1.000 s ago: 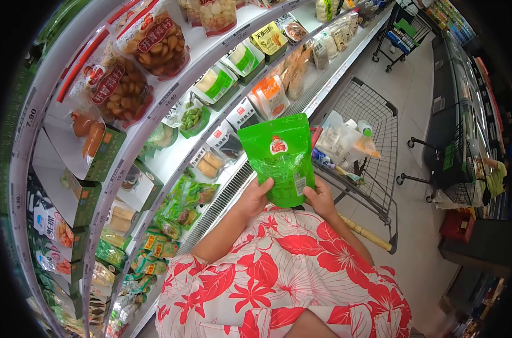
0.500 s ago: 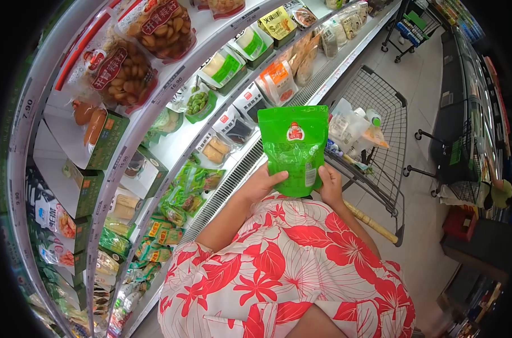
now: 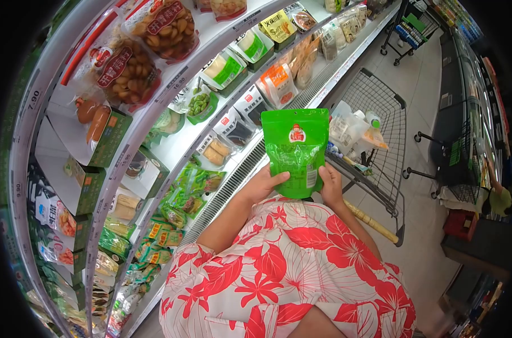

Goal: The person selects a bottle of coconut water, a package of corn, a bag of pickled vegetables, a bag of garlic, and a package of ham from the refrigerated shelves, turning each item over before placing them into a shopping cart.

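A green pouch (image 3: 295, 152) is held upright before my chest, its printed back with a barcode turned toward me. My left hand (image 3: 263, 183) grips its lower left edge, thumb across the front. On the lower right edge my right hand (image 3: 330, 183) holds it with the thumb in front; its other fingers are partly hidden. Just beyond the pouch to the right stands a wire shopping cart (image 3: 384, 112) holding a clear plastic bag (image 3: 346, 127) and a white bottle with a green cap (image 3: 373, 119).
Refrigerated shelves (image 3: 180, 84) with packaged foods curve along the left. Bags of beans (image 3: 126, 73) hang at the upper left. Another cart (image 3: 408, 34) stands at the top right. A black display case (image 3: 456, 107) and a red box (image 3: 460, 223) are at the right.
The pouch has shifted very slightly and its top leans back a little more. Both hands keep their hold. The shelf view has moved slightly to the right.
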Available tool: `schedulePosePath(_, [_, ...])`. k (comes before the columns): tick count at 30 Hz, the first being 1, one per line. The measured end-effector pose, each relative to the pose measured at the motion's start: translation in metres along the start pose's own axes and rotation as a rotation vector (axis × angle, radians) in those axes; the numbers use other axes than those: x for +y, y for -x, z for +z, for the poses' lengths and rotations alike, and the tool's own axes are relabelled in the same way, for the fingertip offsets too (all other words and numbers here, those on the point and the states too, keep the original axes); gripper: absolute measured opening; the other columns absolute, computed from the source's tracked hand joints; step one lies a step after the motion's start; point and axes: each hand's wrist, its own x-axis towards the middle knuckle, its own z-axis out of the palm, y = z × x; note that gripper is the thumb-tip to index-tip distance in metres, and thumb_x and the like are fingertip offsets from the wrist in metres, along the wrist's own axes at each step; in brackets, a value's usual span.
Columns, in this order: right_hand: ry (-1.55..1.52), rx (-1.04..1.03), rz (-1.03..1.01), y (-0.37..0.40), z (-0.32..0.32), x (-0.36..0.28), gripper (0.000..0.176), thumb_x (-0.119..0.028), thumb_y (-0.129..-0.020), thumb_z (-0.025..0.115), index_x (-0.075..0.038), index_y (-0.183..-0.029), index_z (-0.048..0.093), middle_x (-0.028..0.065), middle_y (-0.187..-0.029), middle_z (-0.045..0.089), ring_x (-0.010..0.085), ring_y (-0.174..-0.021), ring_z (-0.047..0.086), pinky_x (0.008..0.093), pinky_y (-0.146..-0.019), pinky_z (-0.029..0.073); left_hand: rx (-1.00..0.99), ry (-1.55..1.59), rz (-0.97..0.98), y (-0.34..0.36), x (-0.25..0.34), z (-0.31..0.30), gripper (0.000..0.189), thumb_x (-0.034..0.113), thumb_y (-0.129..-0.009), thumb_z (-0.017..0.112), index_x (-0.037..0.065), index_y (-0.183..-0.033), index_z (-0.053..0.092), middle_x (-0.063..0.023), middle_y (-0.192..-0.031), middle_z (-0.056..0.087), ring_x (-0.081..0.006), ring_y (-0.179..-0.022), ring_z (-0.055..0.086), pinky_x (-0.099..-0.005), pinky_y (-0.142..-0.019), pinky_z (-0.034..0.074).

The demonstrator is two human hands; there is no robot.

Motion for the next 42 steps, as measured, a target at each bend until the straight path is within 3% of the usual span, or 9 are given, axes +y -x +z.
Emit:
schedulePosePath(4, [0.034,0.001,-0.011,0.0,-0.002,0.002,0.035,-0.021,-0.1,0.045,0.005,-0.122,0.053,0.0104,-0.108,0.064,0.0134,-0.091,0.064,0.0258,-0.074,0.053,0.025,-0.001,-0.006,0.001,-0.003,-0.003,0.056,0.021,-0.089,0.066,0.004,-0.136,0.04,-0.0112,-0.131,0.053,-0.0223,-0.12,0.052,-0.0395,-0.102,0.041])
schedulePosePath(6, [0.031,-0.009,0.008,0.001,-0.002,0.0,0.036,-0.016,-0.099,0.046,0.006,-0.125,0.055,0.0079,-0.111,0.064,0.0099,-0.096,0.058,0.0247,-0.083,0.047,0.025,0.012,-0.007,0.001,-0.004,-0.003,0.056,0.021,-0.089,0.066,0.004,-0.136,0.04,-0.0111,-0.131,0.053,-0.0223,-0.12,0.052,-0.0394,-0.103,0.041])
schedulePosePath(16, [0.003,-0.015,-0.008,0.001,0.002,-0.002,0.034,-0.017,-0.099,0.045,0.005,-0.122,0.057,0.0084,-0.108,0.064,0.01,-0.091,0.06,0.0242,-0.078,0.049,0.026,-0.004,0.025,0.001,-0.006,-0.003,0.059,0.022,-0.087,0.069,0.003,-0.136,0.041,-0.0103,-0.131,0.053,-0.0216,-0.12,0.052,-0.0385,-0.104,0.039])
schedulePosePath(42, [-0.051,-0.007,-0.027,0.001,0.0,0.002,0.037,-0.018,-0.099,0.046,0.007,-0.125,0.054,0.0108,-0.116,0.061,0.014,-0.101,0.059,0.0271,-0.085,0.048,0.015,-0.088,-0.002,0.007,0.001,0.004,0.064,0.019,-0.086,0.069,0.004,-0.139,0.036,-0.0096,-0.133,0.052,-0.0203,-0.122,0.049,-0.037,-0.105,0.037])
